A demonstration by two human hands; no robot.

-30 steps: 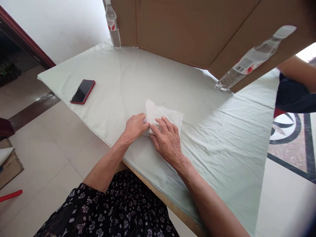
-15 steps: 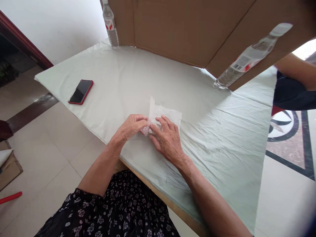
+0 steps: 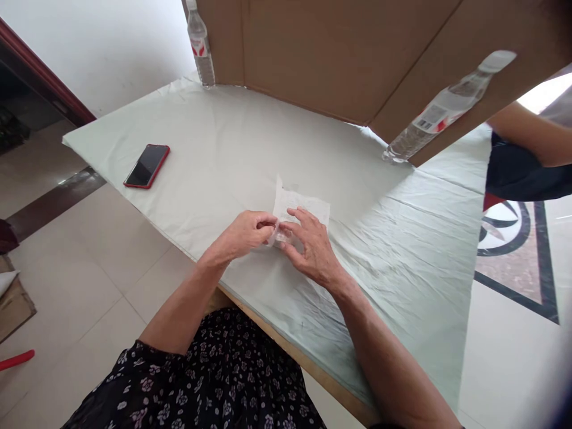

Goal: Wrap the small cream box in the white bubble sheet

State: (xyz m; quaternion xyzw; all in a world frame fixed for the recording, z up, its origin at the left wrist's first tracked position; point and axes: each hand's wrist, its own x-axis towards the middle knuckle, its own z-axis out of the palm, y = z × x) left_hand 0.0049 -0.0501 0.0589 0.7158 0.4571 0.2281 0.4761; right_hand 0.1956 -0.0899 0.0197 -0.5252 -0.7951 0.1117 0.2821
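A sheet of thin white wrapping (image 3: 308, 205) lies on the pale cloth near the table's front edge. My left hand (image 3: 250, 231) pinches the left edge of the wrapping, which is folded up between thumb and fingers. A small clear or silvery item (image 3: 282, 236) sits on the wrapping between my hands, too small to make out. My right hand (image 3: 311, 245) is over the right part of the wrapping with its fingers spread, the thumb and index fingertips beside the small item.
A phone in a red case (image 3: 146, 166) lies at the left. A brown cardboard panel (image 3: 308, 53) stands at the back, with one water bottle (image 3: 202, 53) at its left and another water bottle (image 3: 442, 116) at its right. Another person's arm (image 3: 531, 134) shows at the far right.
My left hand has shifted slightly right, bringing the wrapping's left edge over the small item. My right hand has moved a little right and its fingers have lifted and spread.
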